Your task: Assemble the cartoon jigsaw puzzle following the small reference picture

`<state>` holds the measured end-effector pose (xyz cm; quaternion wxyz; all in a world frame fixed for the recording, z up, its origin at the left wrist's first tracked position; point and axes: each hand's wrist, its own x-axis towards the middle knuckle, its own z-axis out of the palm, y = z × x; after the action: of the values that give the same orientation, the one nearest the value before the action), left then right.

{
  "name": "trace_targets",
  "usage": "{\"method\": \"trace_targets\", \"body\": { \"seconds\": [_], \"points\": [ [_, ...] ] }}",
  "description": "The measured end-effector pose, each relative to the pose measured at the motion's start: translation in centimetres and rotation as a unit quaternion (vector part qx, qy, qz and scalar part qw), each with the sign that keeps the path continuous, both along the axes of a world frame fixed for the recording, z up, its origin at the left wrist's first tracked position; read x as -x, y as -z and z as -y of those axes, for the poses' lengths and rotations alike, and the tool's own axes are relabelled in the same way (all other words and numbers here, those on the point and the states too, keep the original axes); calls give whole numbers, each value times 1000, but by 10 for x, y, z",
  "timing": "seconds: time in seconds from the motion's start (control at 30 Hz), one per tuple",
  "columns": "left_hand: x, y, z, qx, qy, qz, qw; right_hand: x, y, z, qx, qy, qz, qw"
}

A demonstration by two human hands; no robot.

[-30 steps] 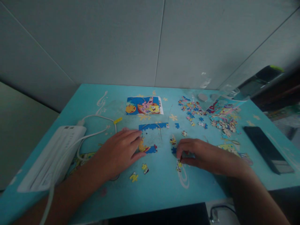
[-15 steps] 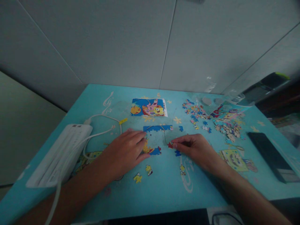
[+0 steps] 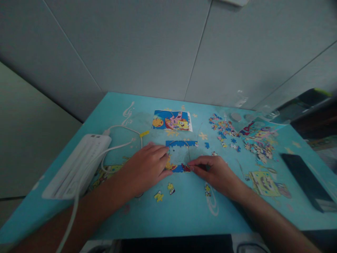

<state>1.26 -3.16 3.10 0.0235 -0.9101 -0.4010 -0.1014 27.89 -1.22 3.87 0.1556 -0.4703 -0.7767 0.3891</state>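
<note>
One turquoise table [image 3: 181,219] bears one unfinished puzzle [image 3: 181,143] between two hands [image 3: 150,163] [image 3: 217,172].

"What lies on the blue table [image 3: 179,218]?"
"A partly joined puzzle [image 3: 177,143], a picture card [image 3: 172,121] behind it, piece heaps [image 3: 259,150] farther right."
"And the ends?"
"White box [image 3: 70,170] left, dark phone [image 3: 302,179] right."

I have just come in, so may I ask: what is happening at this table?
A person's left hand is at the left edge of a partly joined jigsaw; the right hand pinches a red piece at the near row's right end. The jigsaw's middle is unfilled. A picture sheet lies beyond it; loose pieces lie around.
</note>
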Motion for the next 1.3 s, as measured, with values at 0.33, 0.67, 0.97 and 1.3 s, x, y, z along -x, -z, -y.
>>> {"method": "trace_targets", "body": {
  "seconds": [0.33, 0.67, 0.97, 1.3],
  "points": [
    [0, -1, 0, 10, 0, 4, 1000, 3, 0, 0, -23, -16, 24, 999],
    [-1, -2, 0, 10, -5, 2, 1000, 6, 1, 3, -77, -25, 46, 996],
    [0, 1, 0, -4, -2, 3, 1000, 2, 3, 5, -108, -69, 25, 991],
    [2, 2, 0, 12, -6, 8, 1000, -15, -12, -2, -151, 3, -4, 988]
  ]
}}
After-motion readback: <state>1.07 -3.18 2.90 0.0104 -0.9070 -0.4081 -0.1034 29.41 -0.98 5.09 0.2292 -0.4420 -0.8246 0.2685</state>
